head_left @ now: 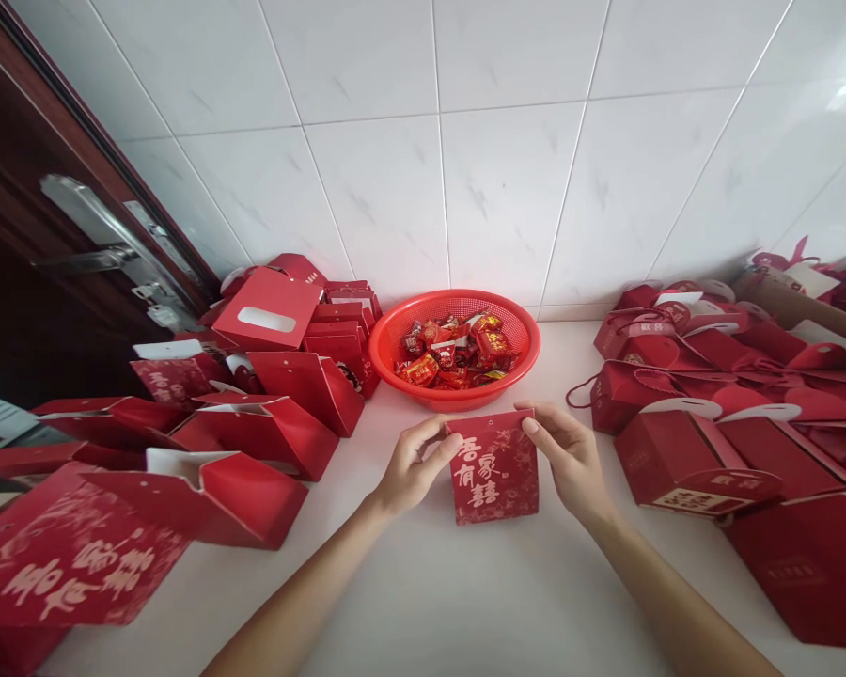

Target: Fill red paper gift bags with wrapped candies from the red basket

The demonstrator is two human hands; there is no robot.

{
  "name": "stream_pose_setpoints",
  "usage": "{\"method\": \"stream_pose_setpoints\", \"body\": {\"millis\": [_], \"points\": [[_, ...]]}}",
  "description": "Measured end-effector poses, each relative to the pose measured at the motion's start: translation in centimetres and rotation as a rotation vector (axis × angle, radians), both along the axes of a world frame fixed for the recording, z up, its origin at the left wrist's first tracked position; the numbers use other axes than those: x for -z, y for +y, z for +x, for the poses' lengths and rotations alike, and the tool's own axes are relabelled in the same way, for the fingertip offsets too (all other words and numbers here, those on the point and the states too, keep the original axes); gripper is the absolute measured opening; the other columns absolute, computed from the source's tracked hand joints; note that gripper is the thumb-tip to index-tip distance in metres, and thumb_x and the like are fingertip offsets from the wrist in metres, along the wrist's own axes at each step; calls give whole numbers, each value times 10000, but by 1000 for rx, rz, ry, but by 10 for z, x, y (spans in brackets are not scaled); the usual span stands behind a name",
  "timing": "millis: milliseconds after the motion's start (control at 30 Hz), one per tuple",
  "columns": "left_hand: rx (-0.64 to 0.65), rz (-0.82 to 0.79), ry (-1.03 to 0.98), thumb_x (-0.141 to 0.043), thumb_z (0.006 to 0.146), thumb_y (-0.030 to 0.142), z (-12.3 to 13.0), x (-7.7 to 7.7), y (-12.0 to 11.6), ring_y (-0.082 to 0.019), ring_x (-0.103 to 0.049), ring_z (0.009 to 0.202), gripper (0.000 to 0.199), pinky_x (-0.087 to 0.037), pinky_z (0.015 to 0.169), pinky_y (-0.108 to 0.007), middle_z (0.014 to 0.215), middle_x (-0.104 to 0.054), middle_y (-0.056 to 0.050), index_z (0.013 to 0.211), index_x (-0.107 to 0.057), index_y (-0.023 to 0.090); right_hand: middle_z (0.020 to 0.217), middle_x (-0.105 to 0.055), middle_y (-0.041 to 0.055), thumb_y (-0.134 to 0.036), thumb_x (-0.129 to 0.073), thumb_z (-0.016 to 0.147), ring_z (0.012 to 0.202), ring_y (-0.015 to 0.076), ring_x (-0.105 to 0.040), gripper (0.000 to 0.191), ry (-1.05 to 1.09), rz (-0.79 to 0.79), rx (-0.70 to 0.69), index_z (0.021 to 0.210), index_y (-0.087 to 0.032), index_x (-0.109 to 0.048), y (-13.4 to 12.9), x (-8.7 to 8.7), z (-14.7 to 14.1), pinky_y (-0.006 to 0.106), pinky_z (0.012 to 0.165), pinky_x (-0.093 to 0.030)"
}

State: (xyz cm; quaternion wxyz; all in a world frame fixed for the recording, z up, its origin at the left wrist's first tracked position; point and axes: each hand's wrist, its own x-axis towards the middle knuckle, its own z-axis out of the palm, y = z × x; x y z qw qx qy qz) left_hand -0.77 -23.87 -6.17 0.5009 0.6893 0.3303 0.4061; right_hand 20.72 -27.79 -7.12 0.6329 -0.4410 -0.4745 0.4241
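A small red gift box (494,480) with pale printed characters stands upright on the white table in front of me. My left hand (415,461) pinches its upper left corner, thumb on the front face. At the upper right corner my right hand (568,456) grips it the same way, fingers behind. A small hole shows near the box's top edge; its back and inside are hidden. Just behind it sits a red plastic basket (458,400) holding many wrapped candies (458,353).
Several red boxes (254,423) crowd the left side, some with open tops. On the right, more red boxes (677,451) with handles stand in rows beside a cardboard carton (810,310). A tiled wall (508,188) rises behind; a dark door (35,216) with a metal handle is at left.
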Motion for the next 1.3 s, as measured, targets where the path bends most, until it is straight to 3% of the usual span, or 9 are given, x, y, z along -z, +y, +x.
{"method": "stream_pose_setpoints", "body": {"millis": [100,267,467,667,867,1067,1300], "points": [[26,-11,-22,-609,927,506,-2,-1,1,-204,-637,884,397,-497,837,-288,923,-715,-69,1045,-718,143,865,-736,46,-509,-742,829,785,189,-640,319,7,4,-6,1003,-243,-773,0,0,0,306,714,-536],[-65,14,8,-649,884,512,-5,0,1,-209,-652,884,442,-515,837,-305,963,-731,-63,1147,-723,164,876,-739,48,-508,-733,838,796,195,-646,316,-19,0,4,1012,-246,-771,0,0,1,311,722,-534],[-73,17,-42,-674,868,499,-3,-1,2,-211,-655,859,395,-520,811,-306,896,-723,-54,1063,-750,165,898,-751,49,-506,-734,836,820,205,-659,305,-10,5,-2,991,-246,-769,0,1,2,319,737,-547],[-81,-2,-15,-667,869,544,-4,-4,3,-223,-612,828,395,-500,771,-322,789,-677,-56,812,-740,160,837,-733,34,-473,-739,843,768,180,-640,241,18,17,-9,892,-238,-760,1,2,1,294,713,-536],[-96,-2,-3,-666,874,532,-4,-6,3,-211,-592,782,394,-488,743,-325,752,-649,-45,748,-716,162,820,-726,33,-476,-735,845,749,179,-633,245,13,15,-18,875,-234,-750,0,1,0,294,697,-535],[-97,27,-37,-647,901,453,-2,-4,0,-204,-623,835,311,-493,771,-294,813,-687,-44,890,-743,158,802,-719,27,-450,-744,845,733,167,-628,217,15,35,-11,863,-234,-752,-1,-1,0,277,686,-530],[-191,30,-56,-668,878,400,-2,-5,1,-193,-651,828,314,-522,772,-284,889,-735,-51,1065,-750,162,833,-734,28,-423,-765,836,781,168,-643,179,56,36,-84,887,-251,-770,0,0,1,274,725,-536]]}}
